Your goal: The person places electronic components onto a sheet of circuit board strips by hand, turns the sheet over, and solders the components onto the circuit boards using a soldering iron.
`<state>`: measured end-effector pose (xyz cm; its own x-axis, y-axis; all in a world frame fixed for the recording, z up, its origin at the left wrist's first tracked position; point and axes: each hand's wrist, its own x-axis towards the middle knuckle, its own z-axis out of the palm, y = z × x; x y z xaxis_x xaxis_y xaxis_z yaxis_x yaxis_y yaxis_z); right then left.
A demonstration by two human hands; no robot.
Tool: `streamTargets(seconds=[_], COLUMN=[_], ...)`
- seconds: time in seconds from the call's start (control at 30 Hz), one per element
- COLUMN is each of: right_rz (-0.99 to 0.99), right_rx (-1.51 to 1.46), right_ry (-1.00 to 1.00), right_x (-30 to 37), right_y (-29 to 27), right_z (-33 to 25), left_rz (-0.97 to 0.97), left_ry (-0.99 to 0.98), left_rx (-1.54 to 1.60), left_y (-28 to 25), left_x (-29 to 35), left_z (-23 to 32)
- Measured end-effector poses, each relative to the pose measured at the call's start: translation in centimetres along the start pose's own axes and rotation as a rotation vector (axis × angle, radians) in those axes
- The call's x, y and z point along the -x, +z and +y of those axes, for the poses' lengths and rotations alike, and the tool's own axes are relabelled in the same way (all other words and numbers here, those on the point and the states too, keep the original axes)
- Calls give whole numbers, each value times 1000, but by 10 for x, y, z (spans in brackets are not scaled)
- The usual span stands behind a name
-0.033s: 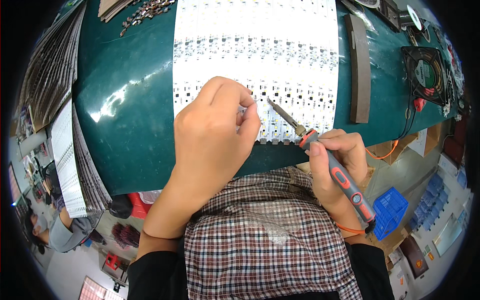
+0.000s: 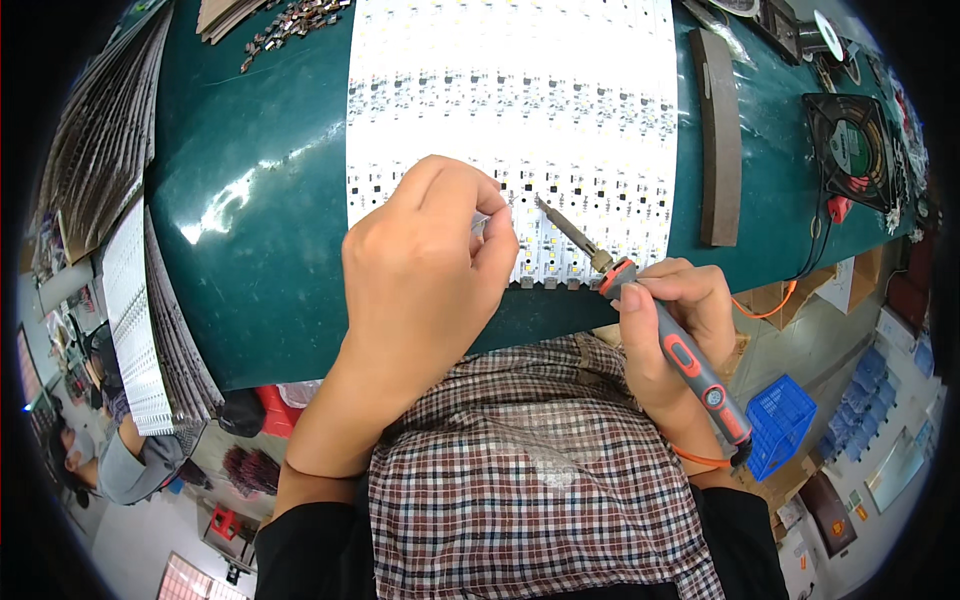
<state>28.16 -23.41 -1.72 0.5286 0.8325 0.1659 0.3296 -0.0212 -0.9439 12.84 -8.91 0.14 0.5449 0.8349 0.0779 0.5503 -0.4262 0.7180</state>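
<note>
A white sheet of LED circuit boards (image 2: 590, 140), dotted with small chips and yellow LEDs, lies on the green table. Grey connectors (image 2: 550, 283) line its near edge. My left hand (image 2: 425, 245) is closed in a pinch over the sheet. A thin strand that looks like solder wire (image 2: 516, 199) shows faintly at its fingertips; the rest is hidden by the hand. My right hand (image 2: 680, 315) grips a grey and red soldering iron (image 2: 690, 362) like a pen. The iron's tip points up and left, at the board just right of my left fingertips.
Right of the sheet are a dark bar (image 2: 714, 140) and a black fan (image 2: 850, 150). Stacked board sheets (image 2: 140, 320) stand at the table's left edge. Small metal parts (image 2: 295, 30) lie at the far left. An orange cord (image 2: 765, 312) hangs nearby. Another person (image 2: 140, 465) sits at left.
My left hand has shifted very slightly left. The right hand, the soldering iron and the boards look unmoved.
</note>
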Motion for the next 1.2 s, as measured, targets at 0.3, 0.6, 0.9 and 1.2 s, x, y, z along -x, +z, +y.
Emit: streamTargets(seconds=[0.3,0.6,0.9,1.2], right_rz=[32,-26,-21,-20], right_rx=[-41,-27,-46,-37], right_ry=[1,-20,-23,-9], right_x=[-1,-2,-2,0], right_y=[0,9,14,13], right_z=[-2,-1,3,1], left_rz=[55,83,85,50], left_ry=[127,141,138,151], left_rx=[-95,-90,-66,-43], left_y=[4,8,11,9], left_x=[-1,-2,-1,-1], left_z=[-9,-12,-14,-15])
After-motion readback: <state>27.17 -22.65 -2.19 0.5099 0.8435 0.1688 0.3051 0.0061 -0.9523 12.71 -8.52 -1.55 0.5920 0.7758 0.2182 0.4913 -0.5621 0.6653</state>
